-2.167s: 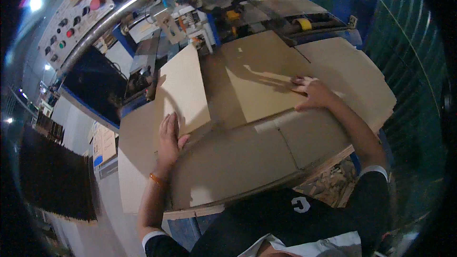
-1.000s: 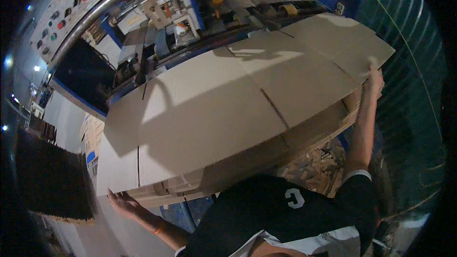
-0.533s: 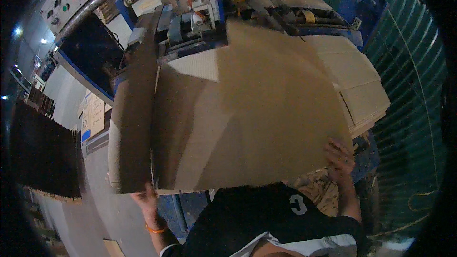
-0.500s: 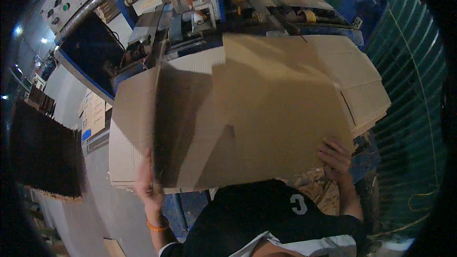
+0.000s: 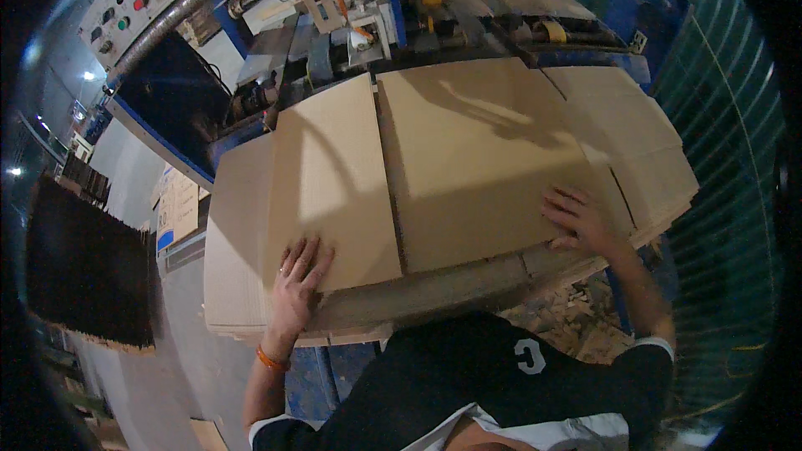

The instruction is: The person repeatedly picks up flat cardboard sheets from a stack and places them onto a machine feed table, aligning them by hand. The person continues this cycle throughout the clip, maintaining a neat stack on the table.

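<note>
A slotted brown cardboard sheet (image 5: 484,175) lies flat on top of a stack of cardboard sheets (image 5: 238,242). A narrow slot runs between its left panel and its wider right panel. My left hand (image 5: 301,280), with an orange band at the wrist, rests on the left panel near its front edge, fingers spread and flat. On the sheet's right end lies my right hand (image 5: 576,221), fingers stretched out and slightly apart. Neither hand grips anything. The sheet's far edge reaches close to the machine (image 5: 359,25).
A control panel (image 5: 138,0) with buttons stands at the far left beyond a metal rail (image 5: 192,8). Dark stacked cardboard (image 5: 92,259) is on the left floor. Cardboard scraps (image 5: 576,317) lie below the stack's front right. A green corrugated wall (image 5: 735,200) rises at right.
The raised cardboard sheet has come down flat onto the stack and moved away from my body. Both hands have let go of its edges and now lie on its top.
</note>
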A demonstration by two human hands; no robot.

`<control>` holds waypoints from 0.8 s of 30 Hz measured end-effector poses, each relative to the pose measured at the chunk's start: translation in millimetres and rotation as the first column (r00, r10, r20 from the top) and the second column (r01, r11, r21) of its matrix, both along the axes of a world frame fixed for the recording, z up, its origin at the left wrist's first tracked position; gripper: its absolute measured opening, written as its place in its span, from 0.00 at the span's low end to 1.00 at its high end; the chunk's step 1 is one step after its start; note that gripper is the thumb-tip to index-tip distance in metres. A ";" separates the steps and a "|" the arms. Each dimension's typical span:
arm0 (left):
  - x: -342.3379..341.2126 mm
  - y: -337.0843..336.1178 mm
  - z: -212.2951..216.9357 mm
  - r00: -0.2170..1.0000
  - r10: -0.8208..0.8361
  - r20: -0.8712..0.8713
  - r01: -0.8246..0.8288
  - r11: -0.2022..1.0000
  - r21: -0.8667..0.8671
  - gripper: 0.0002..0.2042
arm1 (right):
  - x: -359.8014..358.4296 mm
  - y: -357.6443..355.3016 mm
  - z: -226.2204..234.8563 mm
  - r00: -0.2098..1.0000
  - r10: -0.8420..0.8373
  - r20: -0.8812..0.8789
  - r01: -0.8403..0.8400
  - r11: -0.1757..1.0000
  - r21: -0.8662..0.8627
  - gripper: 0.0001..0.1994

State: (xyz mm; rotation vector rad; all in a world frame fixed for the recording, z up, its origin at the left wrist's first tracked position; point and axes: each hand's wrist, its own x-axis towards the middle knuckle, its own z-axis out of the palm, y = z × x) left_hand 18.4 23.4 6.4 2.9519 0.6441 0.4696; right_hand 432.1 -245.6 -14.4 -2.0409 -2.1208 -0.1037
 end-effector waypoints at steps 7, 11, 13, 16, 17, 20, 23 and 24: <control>50.9 74.0 -9.4 0.986 -0.026 0.167 0.029 0.999 -0.013 0.29 | 52.8 78.7 12.2 0.980 -0.045 0.196 0.045 0.999 0.008 0.34; 88.6 127.8 -17.3 0.979 -0.018 0.203 0.000 0.996 0.091 0.28 | 80.5 125.2 9.8 0.984 -0.177 0.010 0.178 0.984 -0.005 0.31; 108.0 151.4 -17.4 0.983 0.023 0.182 -0.040 0.995 0.091 0.28 | 85.5 142.2 7.2 0.975 -0.217 -0.049 0.219 0.974 0.064 0.29; 127.6 165.8 -18.1 0.961 0.249 0.122 -0.273 0.924 0.267 0.30 | 75.0 162.3 7.0 0.945 -0.328 0.008 0.324 0.938 0.127 0.29; 127.1 163.5 -18.5 0.949 0.295 0.114 -0.315 0.907 0.278 0.31 | 67.4 164.0 7.9 0.916 -0.400 0.036 0.395 0.913 0.099 0.29; 100.0 137.2 -21.7 0.861 0.509 0.018 -0.508 0.854 0.112 0.37 | 48.5 137.7 15.1 0.920 -0.385 0.074 0.374 0.918 0.131 0.30; 16.9 95.6 -21.3 0.799 0.512 0.315 -0.496 0.858 -0.135 0.34 | 47.2 62.7 19.5 0.922 -0.367 -0.124 0.383 0.914 0.137 0.30; -13.6 77.9 -24.1 0.660 0.513 0.548 -0.441 0.856 -0.270 0.32 | 52.8 27.3 22.1 0.868 -0.386 -0.312 0.448 0.880 0.158 0.28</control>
